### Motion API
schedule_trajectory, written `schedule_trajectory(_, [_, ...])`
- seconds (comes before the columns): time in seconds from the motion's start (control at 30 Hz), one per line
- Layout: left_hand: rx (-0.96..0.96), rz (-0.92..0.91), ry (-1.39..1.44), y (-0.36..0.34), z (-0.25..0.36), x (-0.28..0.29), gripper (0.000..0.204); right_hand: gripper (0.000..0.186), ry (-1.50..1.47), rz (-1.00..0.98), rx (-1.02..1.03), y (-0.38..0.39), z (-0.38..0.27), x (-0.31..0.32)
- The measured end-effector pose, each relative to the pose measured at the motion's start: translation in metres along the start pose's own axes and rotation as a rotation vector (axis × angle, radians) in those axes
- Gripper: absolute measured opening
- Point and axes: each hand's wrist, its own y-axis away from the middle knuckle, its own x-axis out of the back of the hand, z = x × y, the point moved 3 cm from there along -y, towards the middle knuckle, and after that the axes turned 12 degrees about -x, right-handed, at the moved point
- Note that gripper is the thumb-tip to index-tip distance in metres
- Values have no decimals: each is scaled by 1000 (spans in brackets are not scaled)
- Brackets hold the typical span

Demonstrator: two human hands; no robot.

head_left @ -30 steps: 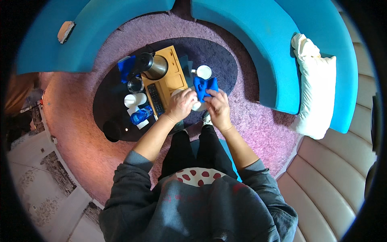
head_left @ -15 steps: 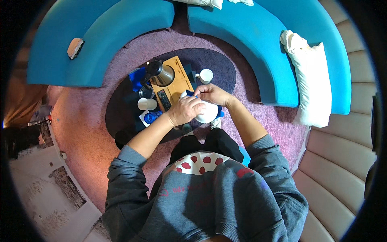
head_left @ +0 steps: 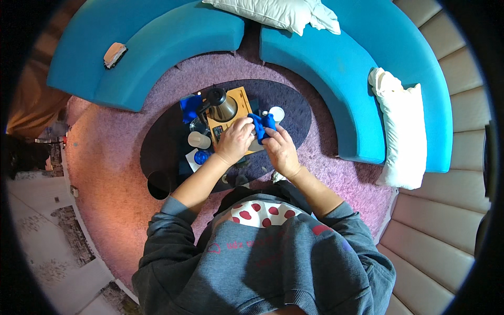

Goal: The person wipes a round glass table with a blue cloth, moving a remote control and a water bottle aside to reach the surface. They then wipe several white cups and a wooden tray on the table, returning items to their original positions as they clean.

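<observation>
Our R hand has a blue cloth pinched b/w thumb & fingers. Our L hand is curled by the cloth's L edge; can't tell what that grip has, b/c the fingers hide it. Cloth's b/w both hands, over the near side of the dark oval worktop.

Main risk, we'd judge: a loose fold or R knuckles catching the white mug just past the cloth & tipping it. L side's tight too: a wide L elbow or wrist swing could knock the white cup or, worse, the steel kettle on the wooden tray.

Edges: worktop's near rim runs below our wrists, so anything dropped toward us may hit the carpet. Best room's to our R, w/ sofa well apart.
</observation>
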Motion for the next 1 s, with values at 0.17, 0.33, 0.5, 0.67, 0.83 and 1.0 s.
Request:
schedule_trajectory(0.17, [181,-6,-6,2,0,-2,18,19,31,21,14,11,-6,0])
schedule_trajectory(0.33, [280,29,-20,-2,3,-2,15,18,79,10,36,16,-14,2])
schedule_trajectory(0.5, [224,15,-41,-3,9,2,17,16,0,69,3,4,-10,3])
schedule_trajectory(0.67, [167,40,-14,-1,11,0,22,12,-150,95,-180,-11,-9,8])
schedule_trajectory(0.83, [177,71,-23,0,5,6,17,19,-39,24,-50,15,-19,-3])
schedule_trajectory(1.0, [191,41,-23,3,11,1,17,13,-39,73,-134,6,-10,1])
